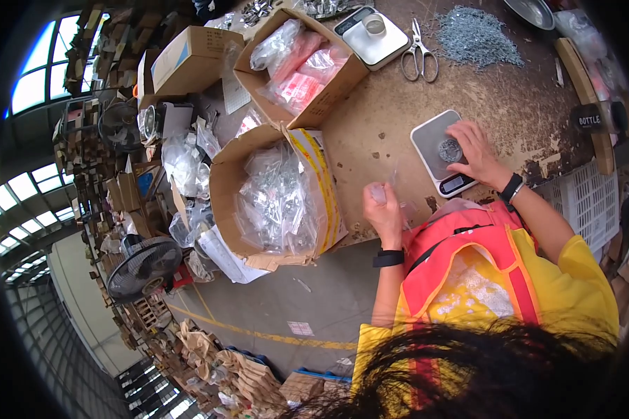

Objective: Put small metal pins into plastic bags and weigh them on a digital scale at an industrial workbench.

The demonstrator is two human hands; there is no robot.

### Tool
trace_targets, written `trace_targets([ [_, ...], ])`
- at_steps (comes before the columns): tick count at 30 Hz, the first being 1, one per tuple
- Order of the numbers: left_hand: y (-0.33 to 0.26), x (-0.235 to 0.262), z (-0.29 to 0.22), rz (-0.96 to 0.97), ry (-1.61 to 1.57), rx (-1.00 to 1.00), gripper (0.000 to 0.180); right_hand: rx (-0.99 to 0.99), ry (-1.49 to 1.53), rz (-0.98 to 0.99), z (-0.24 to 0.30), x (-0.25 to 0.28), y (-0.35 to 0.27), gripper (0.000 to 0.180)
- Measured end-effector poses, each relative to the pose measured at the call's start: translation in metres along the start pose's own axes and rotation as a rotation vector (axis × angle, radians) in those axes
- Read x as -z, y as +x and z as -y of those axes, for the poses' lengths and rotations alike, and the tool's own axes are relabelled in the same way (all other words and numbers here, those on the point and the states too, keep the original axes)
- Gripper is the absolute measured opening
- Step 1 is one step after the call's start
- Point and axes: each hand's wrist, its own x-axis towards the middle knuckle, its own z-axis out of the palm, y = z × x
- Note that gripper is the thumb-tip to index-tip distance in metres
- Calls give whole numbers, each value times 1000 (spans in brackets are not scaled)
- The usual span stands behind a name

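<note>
Grey and flat, a small digital scale (pixel 437 148) lies on the worn brown worktable (pixel 517 105), its platform carrying a little heap of shiny metal hardware (pixel 449 149). The right hand (pixel 476 155) rests over the scale's near corner, fingertips curled down onto the heap and pinching at the pieces. The left hand (pixel 384 211) is raised just off the table edge, fingers closed around a small clear plastic bag (pixel 383 193), thin and crinkled, held upright.

Beside the left hand stands an open corrugated cardboard box (pixel 258 202), yellow tape along one flap, stuffed with glossy clear bags of silvery parts. Behind it a second cardboard box (pixel 302 66) holds pink-tinted packets. Farther back on the table sit another scale (pixel 372 36) with a small round cup on it, a pair of steel scissors (pixel 419 52), and a loose, spiky grey mound of screws (pixel 474 36).
</note>
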Motion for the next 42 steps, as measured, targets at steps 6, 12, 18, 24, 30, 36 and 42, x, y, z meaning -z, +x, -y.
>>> trace_targets([
  [6, 1, -6, 2, -4, 15, -36, 16, -4, 357, 37, 25, -1, 9, 61],
  [12, -1, -13, -12, 43, 73, -236, 11, -92, 722, 361, 66, -5, 20, 65],
  [18, -6, -20, -18, 138, 57, -366, 9, -388, 961, 533, 65, -11, 28, 55],
  [24, -4, -14, -13, 195, -55, -270, 11, -245, 652, 508, 71, 7, 46, 47],
  [30, -7, -12, -13, 259, -91, -154, 9, 31, 413, 298, 69, 4, 45, 46],
  [36, -9, -7, -12, 314, -116, -136, 10, 64, 132, 437, 85, 13, 68, 55],
  [42, -5, -6, -12, 391, -128, -15, 12, -43, -21, 612, 95, 20, 91, 65],
])
